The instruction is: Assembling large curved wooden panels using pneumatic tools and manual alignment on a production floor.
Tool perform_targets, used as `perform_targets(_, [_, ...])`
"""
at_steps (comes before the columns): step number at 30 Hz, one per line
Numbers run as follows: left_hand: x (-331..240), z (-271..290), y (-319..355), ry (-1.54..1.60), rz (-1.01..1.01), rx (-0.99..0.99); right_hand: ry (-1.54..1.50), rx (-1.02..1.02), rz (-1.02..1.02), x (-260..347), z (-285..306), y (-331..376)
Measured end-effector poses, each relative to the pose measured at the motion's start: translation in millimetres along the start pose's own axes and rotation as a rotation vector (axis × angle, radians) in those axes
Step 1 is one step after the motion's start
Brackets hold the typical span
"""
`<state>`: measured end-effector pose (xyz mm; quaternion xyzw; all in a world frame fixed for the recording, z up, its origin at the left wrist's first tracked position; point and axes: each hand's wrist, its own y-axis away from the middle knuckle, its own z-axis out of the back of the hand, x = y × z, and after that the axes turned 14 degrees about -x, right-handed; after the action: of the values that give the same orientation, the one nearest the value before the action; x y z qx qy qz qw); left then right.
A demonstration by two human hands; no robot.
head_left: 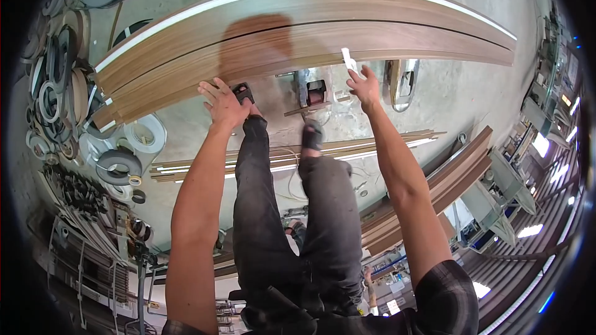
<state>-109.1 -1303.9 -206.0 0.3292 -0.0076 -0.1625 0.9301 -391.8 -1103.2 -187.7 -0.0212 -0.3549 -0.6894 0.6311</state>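
Long wood-grain boards (pixel 180 56) lie side by side in front of me, with a dark gap between them and a white band along the far edge. My left hand (pixel 225 108) has its fingers stretched out flat, with the tips at the near edge of the boards toward their left end. On the right, my right hand (pixel 365 90) pinches a small white strip (pixel 348 58) at its fingertips. The strip's upper end overlaps the near board edge; whether it touches the wood I cannot tell.
Metal supports (pixel 315 90) stand under the boards. Coils of edging (pixel 62 87) crowd the left side, with white rolls (pixel 146 133) near the boards' left end. Thin strips (pixel 397 139) lie across the floor by my feet, and brown planks (pixel 459 170) sit at the right.
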Motion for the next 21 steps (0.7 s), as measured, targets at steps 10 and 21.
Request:
perform_targets(10, [-68.2, -28.4, 43.7, 0.093, -0.316, -0.336, -0.301, 0.223, -0.163, -16.8, -15.0, -42.5])
perform_targets(21, [-190.5, -66.5, 51.4, -0.095, -0.102, -0.403, -0.412, 0.429, -0.225, -22.9, 6.1, -66.6])
